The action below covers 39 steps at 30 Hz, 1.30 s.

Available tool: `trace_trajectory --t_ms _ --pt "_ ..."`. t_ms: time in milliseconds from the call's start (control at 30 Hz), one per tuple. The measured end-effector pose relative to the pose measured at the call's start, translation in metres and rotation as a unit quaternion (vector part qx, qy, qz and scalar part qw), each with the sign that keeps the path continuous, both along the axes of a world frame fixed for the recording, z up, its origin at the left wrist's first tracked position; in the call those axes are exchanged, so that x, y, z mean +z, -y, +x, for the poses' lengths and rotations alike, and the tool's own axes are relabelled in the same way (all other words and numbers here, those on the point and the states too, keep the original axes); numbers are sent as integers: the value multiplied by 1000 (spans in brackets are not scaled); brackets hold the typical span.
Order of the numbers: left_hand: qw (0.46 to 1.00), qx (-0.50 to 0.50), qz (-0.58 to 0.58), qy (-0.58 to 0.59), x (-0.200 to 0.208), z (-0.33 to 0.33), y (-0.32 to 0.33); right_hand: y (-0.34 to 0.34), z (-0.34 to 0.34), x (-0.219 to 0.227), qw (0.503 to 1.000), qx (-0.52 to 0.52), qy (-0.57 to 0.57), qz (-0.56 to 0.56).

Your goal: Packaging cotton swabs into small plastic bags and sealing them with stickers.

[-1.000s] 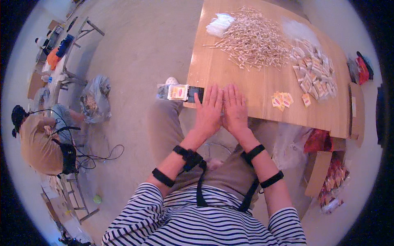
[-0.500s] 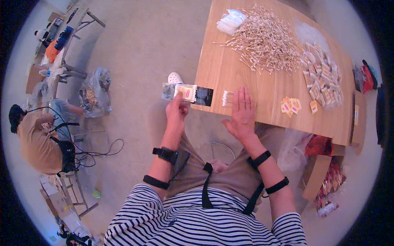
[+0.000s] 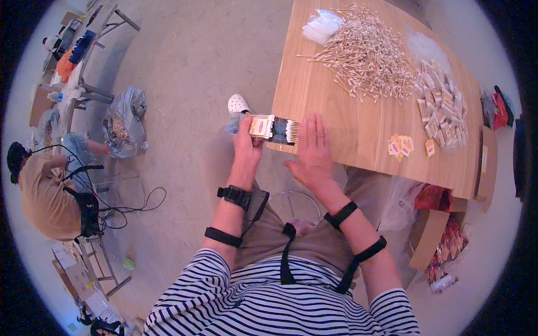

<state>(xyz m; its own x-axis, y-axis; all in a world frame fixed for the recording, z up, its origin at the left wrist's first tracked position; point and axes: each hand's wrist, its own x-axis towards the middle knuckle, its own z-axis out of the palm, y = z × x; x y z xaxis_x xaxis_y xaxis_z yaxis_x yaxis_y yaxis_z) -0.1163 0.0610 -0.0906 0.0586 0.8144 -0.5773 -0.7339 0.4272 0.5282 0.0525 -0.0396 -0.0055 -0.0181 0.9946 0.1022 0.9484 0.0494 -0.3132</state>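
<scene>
My left hand (image 3: 244,147) grips a packet of cotton swabs (image 3: 261,126) with a yellow-and-white card, just off the table's near left corner. Clear plastic sticks out past the hand. Beside the packet lies a black patch (image 3: 278,130) on the tabletop. A short row of loose cotton swabs (image 3: 292,132) sits between that patch and my right hand (image 3: 314,152). The right hand lies flat with its fingers straight and together, its edge against the swabs. To its right are several small yellow cards (image 3: 400,145) and a single card (image 3: 430,148).
A large heap of cotton swabs (image 3: 367,56) covers the far part of the wooden table (image 3: 358,126). Clear bags (image 3: 323,27) lie beside it; filled packets (image 3: 443,106) are piled at right. Open cardboard boxes (image 3: 428,241) stand below right. Another person (image 3: 53,190) sits at far left.
My right hand has slid left, bringing the row of swabs over to the black patch. The left hand with the packet has shifted slightly right, closer to the row.
</scene>
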Motion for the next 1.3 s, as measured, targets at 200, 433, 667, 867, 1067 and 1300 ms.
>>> trace_trajectory --t_ms 200,433,667,867,1067,1300 --pt "1000 0 -16 8 1 2 -1 -13 -20 0 1000 17 5 -11" --pt "997 46 15 -55 18 9 1 -23 -38 -3 999 33 17 -15" --pt "982 79 67 -160 26 14 6 -28 -60 -3 1000 -12 -5 -6" --pt "976 77 58 -197 40 18 6 -29 -62 -11 999 -28 3 24" --pt "971 67 64 -221 49 18 6 -27 -53 -5 996 -41 -75 -1" --pt "963 64 89 -245 39 14 7 -6 -30 2 993 -88 66 -48"
